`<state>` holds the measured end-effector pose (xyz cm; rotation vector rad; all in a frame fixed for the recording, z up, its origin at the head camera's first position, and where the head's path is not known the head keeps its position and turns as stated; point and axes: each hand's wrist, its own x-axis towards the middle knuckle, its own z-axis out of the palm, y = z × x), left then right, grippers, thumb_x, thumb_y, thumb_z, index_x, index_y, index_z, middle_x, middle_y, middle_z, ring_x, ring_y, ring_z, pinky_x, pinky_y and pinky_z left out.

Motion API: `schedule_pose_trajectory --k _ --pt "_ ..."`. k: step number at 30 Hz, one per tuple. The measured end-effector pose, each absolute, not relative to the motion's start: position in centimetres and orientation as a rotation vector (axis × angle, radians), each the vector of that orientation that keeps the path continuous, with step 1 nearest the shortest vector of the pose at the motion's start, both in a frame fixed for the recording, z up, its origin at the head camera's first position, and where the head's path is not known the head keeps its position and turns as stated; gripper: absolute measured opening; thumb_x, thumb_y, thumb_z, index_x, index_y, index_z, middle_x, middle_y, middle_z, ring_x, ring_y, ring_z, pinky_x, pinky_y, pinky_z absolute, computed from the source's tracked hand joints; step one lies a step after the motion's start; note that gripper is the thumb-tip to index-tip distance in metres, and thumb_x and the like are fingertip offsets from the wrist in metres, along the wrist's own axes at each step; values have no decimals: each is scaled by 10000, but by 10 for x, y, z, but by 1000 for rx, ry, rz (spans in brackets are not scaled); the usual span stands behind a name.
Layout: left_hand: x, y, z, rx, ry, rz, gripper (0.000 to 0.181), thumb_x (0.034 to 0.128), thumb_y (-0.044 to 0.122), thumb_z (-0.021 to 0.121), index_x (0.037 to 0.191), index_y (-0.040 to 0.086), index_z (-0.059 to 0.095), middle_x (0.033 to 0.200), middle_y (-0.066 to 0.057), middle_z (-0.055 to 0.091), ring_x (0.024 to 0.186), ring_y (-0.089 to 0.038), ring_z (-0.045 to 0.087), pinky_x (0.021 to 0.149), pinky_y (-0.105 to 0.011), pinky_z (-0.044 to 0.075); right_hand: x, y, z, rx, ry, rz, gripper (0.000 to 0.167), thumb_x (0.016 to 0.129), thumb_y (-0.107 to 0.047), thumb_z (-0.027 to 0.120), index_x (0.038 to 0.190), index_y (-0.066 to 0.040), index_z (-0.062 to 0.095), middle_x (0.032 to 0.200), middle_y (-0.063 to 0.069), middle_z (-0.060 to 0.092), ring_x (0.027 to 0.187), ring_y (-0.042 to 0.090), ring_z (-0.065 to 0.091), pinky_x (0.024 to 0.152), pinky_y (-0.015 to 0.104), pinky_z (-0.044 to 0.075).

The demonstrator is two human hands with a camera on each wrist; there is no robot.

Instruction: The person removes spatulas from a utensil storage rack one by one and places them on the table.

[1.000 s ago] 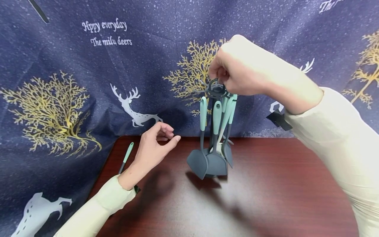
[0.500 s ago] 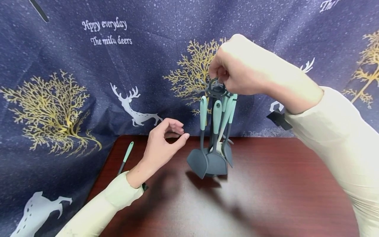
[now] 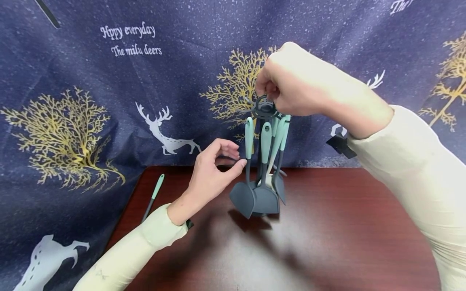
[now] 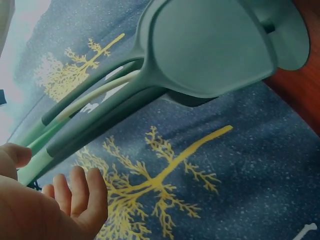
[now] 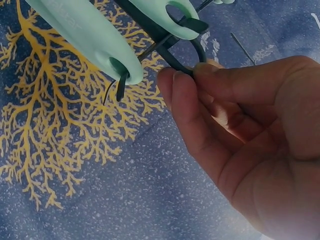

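Note:
A dark utensil stand (image 3: 265,108) rises from the table, several kitchen utensils with mint-green handles hanging from its hooks. My right hand (image 3: 293,83) pinches the stand's top ring (image 5: 199,49) between thumb and fingers, as the right wrist view shows. Leftmost on the stand hangs a grey turner (image 3: 242,199). Just left of its handle is my left hand (image 3: 214,167), thumb and fingers apart and loosely curved, with nothing held. The thumb tip lies close to the handle; touch cannot be told. A wide grey turner (image 3: 266,201) hangs beside it, partly covering utensils behind.
Another utensil with a mint-green handle (image 3: 158,186) lies at the left side of the reddish-brown table (image 3: 335,226), its lower part hidden by my left sleeve. A dark blue printed cloth (image 3: 196,81) hangs directly behind the table.
My left hand has moved right and slightly up, from over the table's left part to beside the leftmost turner. My right hand and the stand have stayed almost still.

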<state>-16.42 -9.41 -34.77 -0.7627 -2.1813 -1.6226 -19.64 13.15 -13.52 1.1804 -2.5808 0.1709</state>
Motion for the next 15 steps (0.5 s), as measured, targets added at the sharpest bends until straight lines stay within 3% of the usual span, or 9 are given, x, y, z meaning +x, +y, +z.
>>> schedule_pose_trajectory --k 15 --pt "-165 -78 -337 -763 -2196 -1616 331 908 146 837 1192 136 668 1059 5 726 952 -153 725 834 -345 632 -196 132 -136 1181 -2565 170 428 721 133 468 895 -43 818 780 71 723 771 252 656 787 456 576"
